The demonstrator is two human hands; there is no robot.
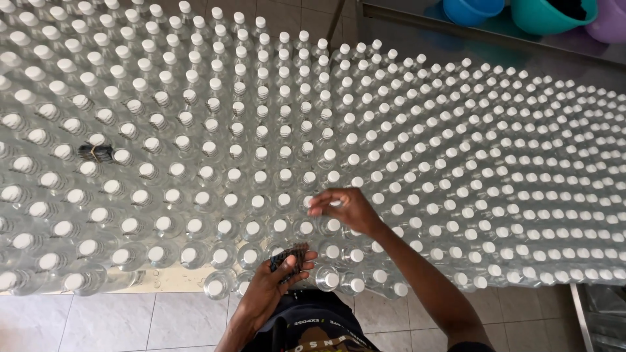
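Note:
Several clear plastic bottles with white caps (pixel 261 177) stand packed in rows across the whole surface. My right hand (pixel 345 208) reaches over the near rows, its fingertips pinched at the neck of one bottle's white cap (pixel 310 203). My left hand (pixel 277 280) is lower, close to my body, holding a small bunch of dark bands or seals (pixel 290 255) between thumb and fingers. A second dark bundle (pixel 95 152) lies among the bottles at the left.
The bottles at the right (pixel 495 163) stand lower and look smaller. A metal table edge (pixel 456 26) at the back right carries blue (pixel 471 10), teal (pixel 551 14) and purple (pixel 610 19) basins. Tiled floor (pixel 130 319) shows at the bottom.

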